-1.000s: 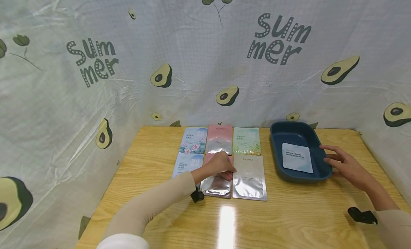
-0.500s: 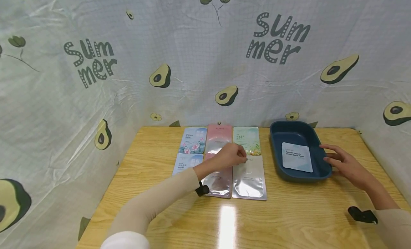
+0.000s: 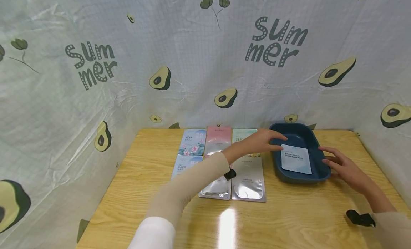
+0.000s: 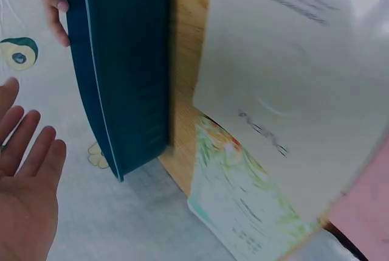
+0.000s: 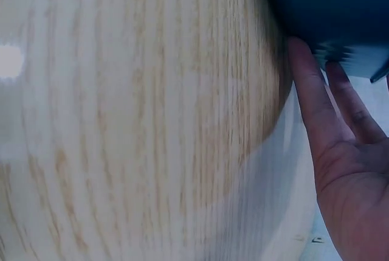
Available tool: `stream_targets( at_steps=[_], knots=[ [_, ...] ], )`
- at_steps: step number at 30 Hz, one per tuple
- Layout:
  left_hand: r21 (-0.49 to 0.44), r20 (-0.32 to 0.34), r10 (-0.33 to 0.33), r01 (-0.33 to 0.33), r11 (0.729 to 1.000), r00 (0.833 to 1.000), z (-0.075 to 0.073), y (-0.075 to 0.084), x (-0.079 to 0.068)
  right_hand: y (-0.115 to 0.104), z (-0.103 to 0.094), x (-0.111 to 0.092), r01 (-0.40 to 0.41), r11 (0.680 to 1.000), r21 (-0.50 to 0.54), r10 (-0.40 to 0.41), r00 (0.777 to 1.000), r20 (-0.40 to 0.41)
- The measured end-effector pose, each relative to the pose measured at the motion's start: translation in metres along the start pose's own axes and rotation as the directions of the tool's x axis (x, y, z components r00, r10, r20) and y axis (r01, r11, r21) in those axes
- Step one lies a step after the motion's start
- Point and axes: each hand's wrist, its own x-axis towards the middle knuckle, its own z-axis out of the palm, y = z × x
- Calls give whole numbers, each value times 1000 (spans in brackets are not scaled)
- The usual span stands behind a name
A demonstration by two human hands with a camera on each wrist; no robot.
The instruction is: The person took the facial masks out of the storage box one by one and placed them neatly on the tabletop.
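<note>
A dark blue plastic basin (image 3: pixel 297 129) stands on the right of the table, with a white-and-blue sachet (image 3: pixel 296 159) lying in it. My left hand (image 3: pixel 261 141) hovers at the basin's left rim, thumb and fingers spread apart, with nothing between them; in the left wrist view its palm (image 4: pixel 24 212) shows bare. Against the basin's right side rests my right hand (image 3: pixel 348 170), its fingers extended and touching the wall; the right wrist view shows the fingers (image 5: pixel 313 90) against the blue wall.
Left of the basin, face mask packets lie in two rows: blue floral packets (image 3: pixel 192 142), pink packets (image 3: pixel 219 135), a green one (image 3: pixel 242 133) and a silver one (image 3: pixel 248 181). A printed cloth (image 3: pixel 192 63) hangs behind the wooden table (image 3: pixel 282 220).
My left hand has moved right from the pink packets, across the silver and green ones, to the basin, and its fingers have spread. The right hand stays at the basin.
</note>
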Motion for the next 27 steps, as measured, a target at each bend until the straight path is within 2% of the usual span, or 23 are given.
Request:
stream_targets(
  at_steps=[4,8,13,18,23,27],
  knots=[
    [36,104,18,-22,999,994,9,4,33,1,-1,-2,-3,1000,9,3,1000,-5],
    [44,172,18,-25,999,985,20,3,66,3,-3,-3,1,1000,27,0,1000,-19],
    [63,238,-69,55,997,969,44,-6,97,7,0,-6,-5,999,33,6,1000,-23],
    [132,300,-161,126,983,940,59,-13,112,7,6,-4,-23,999,39,24,1000,-15],
    [104,286,-178,154,983,942,60,-9,117,9,6,-4,-27,999,43,27,999,-21],
    [124,293,-243,215,969,925,67,-9,122,9,4,-3,-12,999,47,13,1000,-18]
  ],
)
